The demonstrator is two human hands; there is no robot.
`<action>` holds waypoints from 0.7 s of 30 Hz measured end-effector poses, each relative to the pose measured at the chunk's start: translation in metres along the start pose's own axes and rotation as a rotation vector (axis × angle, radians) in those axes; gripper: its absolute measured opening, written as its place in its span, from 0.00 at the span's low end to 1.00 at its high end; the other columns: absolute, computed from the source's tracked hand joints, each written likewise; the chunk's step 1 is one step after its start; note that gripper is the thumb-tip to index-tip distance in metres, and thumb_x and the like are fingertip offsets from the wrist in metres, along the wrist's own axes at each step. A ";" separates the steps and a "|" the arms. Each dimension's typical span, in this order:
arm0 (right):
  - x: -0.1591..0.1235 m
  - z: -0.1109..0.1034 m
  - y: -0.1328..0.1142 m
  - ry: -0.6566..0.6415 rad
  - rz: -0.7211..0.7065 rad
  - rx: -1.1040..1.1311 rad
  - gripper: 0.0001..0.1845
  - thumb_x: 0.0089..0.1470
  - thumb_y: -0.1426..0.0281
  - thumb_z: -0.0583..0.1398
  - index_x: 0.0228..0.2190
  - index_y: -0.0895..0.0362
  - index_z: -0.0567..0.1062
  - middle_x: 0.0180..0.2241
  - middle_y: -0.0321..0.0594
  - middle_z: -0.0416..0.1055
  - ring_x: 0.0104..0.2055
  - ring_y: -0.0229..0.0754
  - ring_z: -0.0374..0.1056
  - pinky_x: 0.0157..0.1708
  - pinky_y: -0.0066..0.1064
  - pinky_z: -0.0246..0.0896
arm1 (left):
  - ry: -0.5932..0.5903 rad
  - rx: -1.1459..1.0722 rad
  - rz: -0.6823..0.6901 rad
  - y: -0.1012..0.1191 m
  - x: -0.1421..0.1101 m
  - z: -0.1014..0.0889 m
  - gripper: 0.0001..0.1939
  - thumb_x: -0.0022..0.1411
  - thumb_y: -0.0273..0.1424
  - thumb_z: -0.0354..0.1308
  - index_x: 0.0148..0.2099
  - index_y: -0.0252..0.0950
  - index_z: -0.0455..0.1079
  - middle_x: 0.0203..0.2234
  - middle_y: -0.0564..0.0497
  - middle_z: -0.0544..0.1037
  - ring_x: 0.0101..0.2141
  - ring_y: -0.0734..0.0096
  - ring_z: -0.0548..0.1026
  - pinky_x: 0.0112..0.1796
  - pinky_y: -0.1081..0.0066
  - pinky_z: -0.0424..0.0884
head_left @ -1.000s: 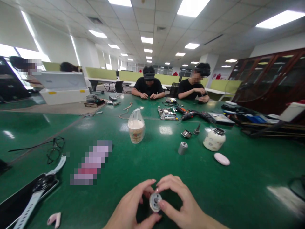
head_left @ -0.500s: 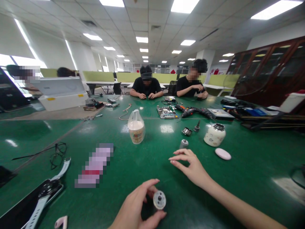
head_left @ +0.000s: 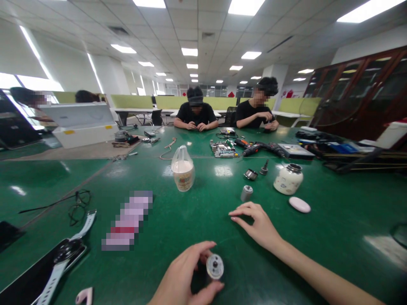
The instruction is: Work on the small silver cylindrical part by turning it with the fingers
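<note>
My left hand (head_left: 186, 273), at the bottom middle, curls its thumb and fingers round a small cylindrical motor (head_left: 215, 267). The motor's round silvery end, with a dark centre and small holes, faces up toward me. Nothing is held in my right hand (head_left: 259, 224), which hovers low over the table with fingers stretched and the thumb slightly apart. Just beyond its fingers a grey metal cylinder (head_left: 246, 193) stands upright. Farther back lie a hollow metal ring (head_left: 251, 174) and a dark shaft-like part (head_left: 264, 167).
On the green table (head_left: 197, 216) stand a bagged cup (head_left: 183, 176) and a white jar (head_left: 288, 179), near a pink oval lid (head_left: 299, 205). A watch (head_left: 68, 250), blurred phone-like item (head_left: 127, 222) and glasses (head_left: 78, 207) lie left. Drills (head_left: 254, 149) and a circuit board (head_left: 223, 149) are farther back, before two seated people.
My right hand has drawn slightly toward me, so the grey cylinder shows more fully. My left hand stays round the motor. The whole view has shifted slightly.
</note>
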State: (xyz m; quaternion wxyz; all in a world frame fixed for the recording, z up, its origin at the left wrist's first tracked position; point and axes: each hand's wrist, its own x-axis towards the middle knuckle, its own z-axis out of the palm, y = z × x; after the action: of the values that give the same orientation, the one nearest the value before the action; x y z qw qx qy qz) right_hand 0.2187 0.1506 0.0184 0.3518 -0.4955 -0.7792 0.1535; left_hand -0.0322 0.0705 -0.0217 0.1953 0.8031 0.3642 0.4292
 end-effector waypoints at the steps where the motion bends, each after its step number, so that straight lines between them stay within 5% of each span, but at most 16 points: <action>1: -0.003 -0.001 -0.010 0.005 0.000 0.025 0.05 0.57 0.67 0.64 0.36 0.49 0.82 0.37 0.39 0.79 0.43 0.48 0.71 0.47 0.45 0.61 | 0.003 0.001 0.009 0.001 0.001 -0.001 0.32 0.53 0.30 0.65 0.60 0.43 0.62 0.36 0.51 0.80 0.31 0.68 0.78 0.33 0.75 0.77; 8: -0.035 -0.004 -0.080 -0.153 -0.118 0.323 0.05 0.54 0.71 0.67 0.35 0.50 0.81 0.33 0.38 0.76 0.40 0.45 0.71 0.42 0.38 0.65 | -0.002 -0.004 0.016 0.010 0.006 -0.005 0.34 0.51 0.26 0.68 0.59 0.44 0.61 0.37 0.53 0.81 0.32 0.69 0.80 0.35 0.77 0.77; 16: -0.035 0.006 -0.083 -0.187 -0.189 0.279 0.05 0.54 0.73 0.67 0.32 0.51 0.80 0.31 0.36 0.77 0.37 0.42 0.71 0.40 0.35 0.63 | -0.050 0.052 0.001 0.009 0.004 -0.007 0.37 0.52 0.25 0.69 0.60 0.45 0.57 0.42 0.51 0.81 0.37 0.66 0.81 0.39 0.73 0.77; 21: -0.040 0.007 -0.078 -0.025 -0.183 0.294 0.09 0.50 0.71 0.68 0.33 0.53 0.74 0.28 0.34 0.75 0.34 0.43 0.69 0.37 0.35 0.61 | 0.007 0.077 0.090 0.009 0.005 -0.012 0.37 0.50 0.40 0.71 0.60 0.44 0.60 0.46 0.46 0.78 0.44 0.55 0.77 0.44 0.62 0.74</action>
State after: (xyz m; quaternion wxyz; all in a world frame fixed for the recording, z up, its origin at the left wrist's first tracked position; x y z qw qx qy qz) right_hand 0.1729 0.0802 0.0436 0.4231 -0.3640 -0.7945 0.2392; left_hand -0.0367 0.0680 -0.0064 0.1432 0.8240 0.3448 0.4262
